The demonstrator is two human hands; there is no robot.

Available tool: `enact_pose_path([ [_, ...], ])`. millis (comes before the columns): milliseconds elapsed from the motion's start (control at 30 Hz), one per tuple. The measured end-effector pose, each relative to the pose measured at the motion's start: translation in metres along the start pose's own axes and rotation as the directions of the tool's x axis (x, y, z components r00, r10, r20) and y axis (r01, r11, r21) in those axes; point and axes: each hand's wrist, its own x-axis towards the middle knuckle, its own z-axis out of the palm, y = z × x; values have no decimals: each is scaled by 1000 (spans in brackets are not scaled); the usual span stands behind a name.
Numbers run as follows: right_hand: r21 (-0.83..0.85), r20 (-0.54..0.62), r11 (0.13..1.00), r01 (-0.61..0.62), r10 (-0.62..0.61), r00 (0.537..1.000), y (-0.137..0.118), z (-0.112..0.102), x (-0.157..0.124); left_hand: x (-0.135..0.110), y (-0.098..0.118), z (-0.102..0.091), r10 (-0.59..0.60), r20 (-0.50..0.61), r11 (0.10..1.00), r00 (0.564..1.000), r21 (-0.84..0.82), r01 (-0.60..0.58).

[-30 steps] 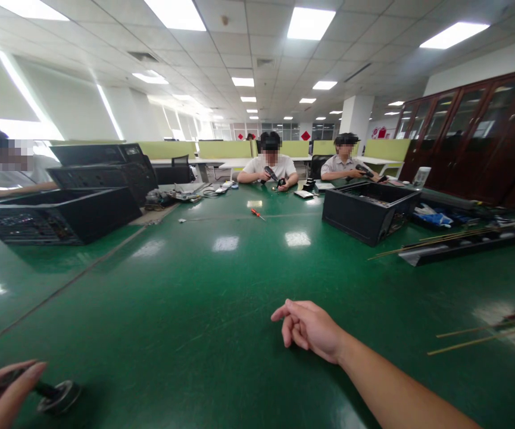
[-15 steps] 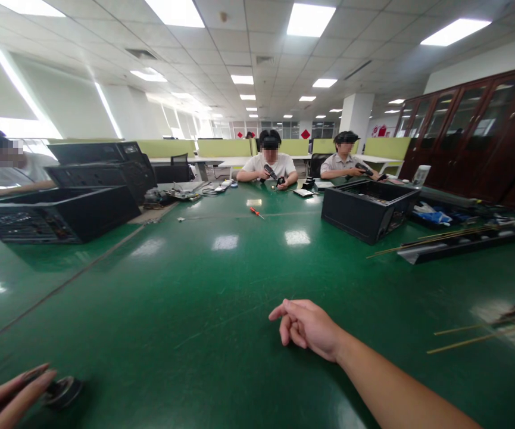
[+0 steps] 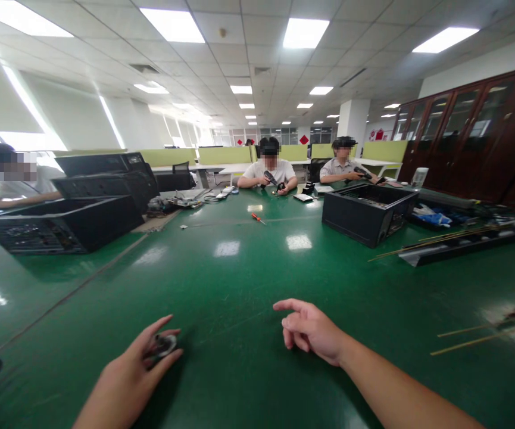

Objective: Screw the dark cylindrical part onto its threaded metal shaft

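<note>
At the lower left of the head view, my left hand [image 3: 133,370] holds a small round dark part with a silvery rim [image 3: 166,344] between thumb and fingers. Its kind is hard to make out, as the fingers cover some of it. My right hand [image 3: 311,330] hovers over or rests on the green table right of centre. Its index finger points out to the left, the other fingers are loosely curled, and nothing is in it.
Black computer cases [image 3: 61,229] stand at the left, and another open case [image 3: 368,214] at the right. An orange screwdriver [image 3: 258,218] lies mid-table. Thin brass-coloured rods [image 3: 476,339] lie at right. Two people with handheld tools sit across the green table [image 3: 221,286]; another person is at far left.
My left hand has come in from the lower left corner toward the middle, carrying the round part. My right hand has barely moved, its index finger a little straighter.
</note>
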Motion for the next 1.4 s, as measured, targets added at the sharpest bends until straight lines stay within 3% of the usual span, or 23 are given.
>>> enact_pose_path([
  [67,-55,-52,998,34,-37,998,1,-2,0,5,34,38,41,153,978,987,-206,-8],
  [167,-159,-113,985,71,-90,989,3,-12,-2,2,84,95,187,258,905,948,-421,-63],
  [267,-165,-99,984,72,-89,991,-1,-29,-6,-5,105,126,280,339,882,898,-460,-101],
  [400,-164,-17,984,66,-70,997,-9,-43,-13,-11,95,125,353,383,901,854,-385,-200],
  [500,-96,37,992,84,-80,996,-11,-38,-15,-8,87,119,386,405,888,829,-406,-215],
  [633,3,-135,990,142,-141,981,-8,-20,-13,-2,90,122,331,414,875,848,-472,-111],
  [733,-149,-204,972,183,-211,956,-9,-11,-14,0,95,126,313,419,859,853,-508,-66],
  [800,-343,-152,916,209,-274,950,-13,-9,-18,0,96,127,308,404,862,861,-502,-72],
  [900,-601,-49,766,229,-321,946,-18,-8,-25,0,94,128,294,385,865,875,-497,-71],
  [1167,-778,-56,596,200,-382,922,-14,-2,-25,0,89,133,284,395,854,874,-518,-43],
  [1400,-798,-58,567,204,-409,911,-13,0,-24,0,88,133,272,410,851,871,-525,-19],
])
